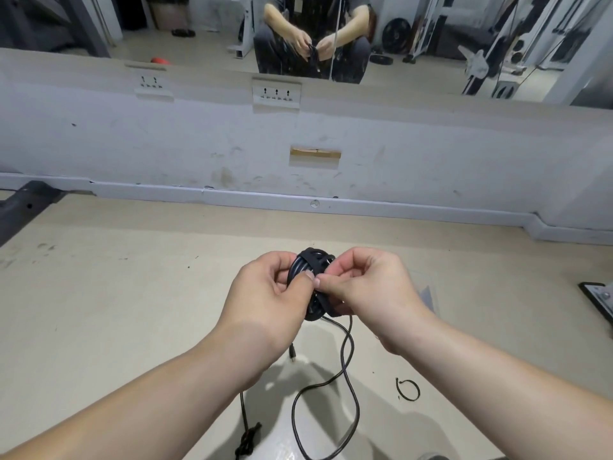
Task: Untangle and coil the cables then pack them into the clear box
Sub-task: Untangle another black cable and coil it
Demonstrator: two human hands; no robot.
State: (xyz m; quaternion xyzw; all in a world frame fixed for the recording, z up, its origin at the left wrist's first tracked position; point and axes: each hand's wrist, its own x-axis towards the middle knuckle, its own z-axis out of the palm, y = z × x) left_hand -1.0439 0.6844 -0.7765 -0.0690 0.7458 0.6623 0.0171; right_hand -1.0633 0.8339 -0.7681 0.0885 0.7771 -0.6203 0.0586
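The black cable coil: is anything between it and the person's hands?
Nothing visible. The left hand and right hand both grip the cable coil directly; only its own loose tail hangs down toward the floor.

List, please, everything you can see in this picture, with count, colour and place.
coiled cable: one, black, held between both hands
loose cable tail: one, black, hanging from the coil to the floor
knotted cable: one, black, floor, bottom centre
small open ring: one, black, floor, right of the tail
clear box: one, transparent, floor behind the right hand
socket plates: two, white, wall
mirror: one, above the wall
left hand: grips the coil
right hand: pinches at the coil
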